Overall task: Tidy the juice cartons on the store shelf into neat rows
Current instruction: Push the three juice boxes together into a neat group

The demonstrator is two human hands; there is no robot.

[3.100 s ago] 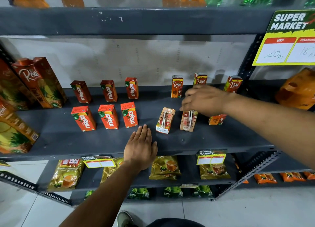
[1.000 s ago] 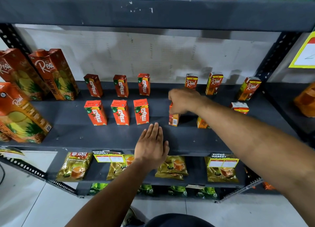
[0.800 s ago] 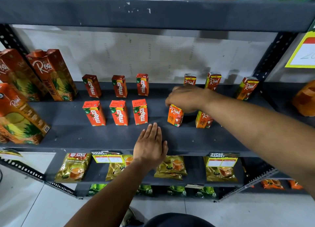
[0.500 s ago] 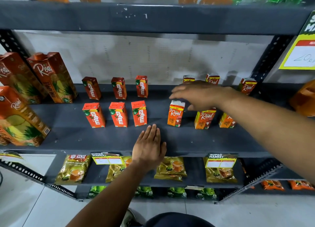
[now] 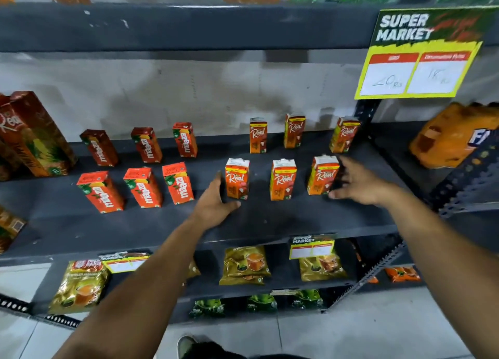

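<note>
Flanking front Real cartons point(image 5: 283, 179) now, all upright: L hand point(image 5: 214, 203) moved up, R hand point(image 5: 359, 184) shifted right, both grips apart.

The big carton point(image 5: 32, 132) is cut off at left; the right hand's point(image 5: 359, 186) fingers point(image 5: 340, 169) are blurred

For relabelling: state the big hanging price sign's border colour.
Yellow border on the price sign; head view.
</note>
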